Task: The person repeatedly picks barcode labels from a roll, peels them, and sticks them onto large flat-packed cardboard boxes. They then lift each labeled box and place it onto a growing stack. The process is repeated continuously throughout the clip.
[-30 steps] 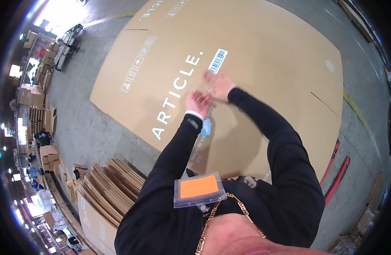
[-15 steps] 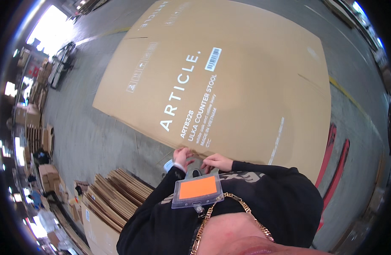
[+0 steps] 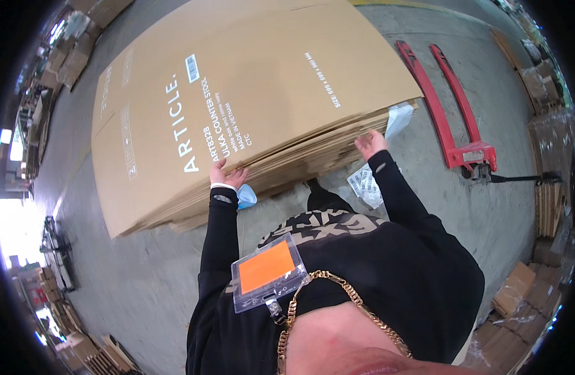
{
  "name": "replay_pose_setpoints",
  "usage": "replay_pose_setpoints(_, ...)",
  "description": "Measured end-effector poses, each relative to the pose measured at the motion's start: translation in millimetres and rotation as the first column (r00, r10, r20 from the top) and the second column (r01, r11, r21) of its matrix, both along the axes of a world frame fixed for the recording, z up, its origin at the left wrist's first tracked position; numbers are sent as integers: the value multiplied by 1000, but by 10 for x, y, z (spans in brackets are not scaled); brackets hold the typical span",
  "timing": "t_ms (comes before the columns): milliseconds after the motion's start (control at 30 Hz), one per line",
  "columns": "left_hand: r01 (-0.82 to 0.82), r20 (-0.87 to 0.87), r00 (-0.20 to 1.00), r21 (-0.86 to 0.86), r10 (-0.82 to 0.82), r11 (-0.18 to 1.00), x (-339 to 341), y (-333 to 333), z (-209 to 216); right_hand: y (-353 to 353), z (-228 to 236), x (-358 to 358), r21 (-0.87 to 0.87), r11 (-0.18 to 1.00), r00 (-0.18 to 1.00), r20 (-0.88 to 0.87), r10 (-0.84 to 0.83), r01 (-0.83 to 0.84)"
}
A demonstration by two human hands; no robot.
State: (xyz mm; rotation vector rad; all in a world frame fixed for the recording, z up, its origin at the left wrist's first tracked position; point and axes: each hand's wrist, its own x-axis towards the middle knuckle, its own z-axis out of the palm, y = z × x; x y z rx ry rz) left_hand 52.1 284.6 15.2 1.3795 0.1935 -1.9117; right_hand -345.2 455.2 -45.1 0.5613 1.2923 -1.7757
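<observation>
A stack of flattened cardboard boxes (image 3: 281, 81) lies before me, the top sheet printed in white with a barcode label. My left hand (image 3: 230, 176) is at its near edge, thumb up by the top sheet and fingers apart against the side. Further right along that edge, my right hand (image 3: 370, 144) has its fingers spread against the layered sides. A light-blue piece of material (image 3: 246, 196) shows beside my left wrist; its kind is unclear. At the stack's right corner hangs a pale plastic-like sheet (image 3: 398, 120).
A red pallet jack (image 3: 471, 153) stands on the concrete floor to the right of the stack. White labels with barcodes (image 3: 365, 185) lie near my right forearm. Brown cartons (image 3: 513, 289) stand at the lower right, with more stacked cardboard around the rim.
My hands have moved apart along the edge, the right one far to the right. My view has turned right, bringing the stack's layered side and the whole pallet jack into sight.
</observation>
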Motion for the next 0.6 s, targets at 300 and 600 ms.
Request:
replay_pose_setpoints(300, -7, 132, 991, 127, -10, 992, 75, -151, -27, -514, 269, -489, 5, 999, 991, 124, 43, -44)
replay_pose_setpoints(600, -36, 241, 971, 143, 1, 989, -38, -159, -114, -771, 202, 7, 81, 974, 867, 475, 148, -210)
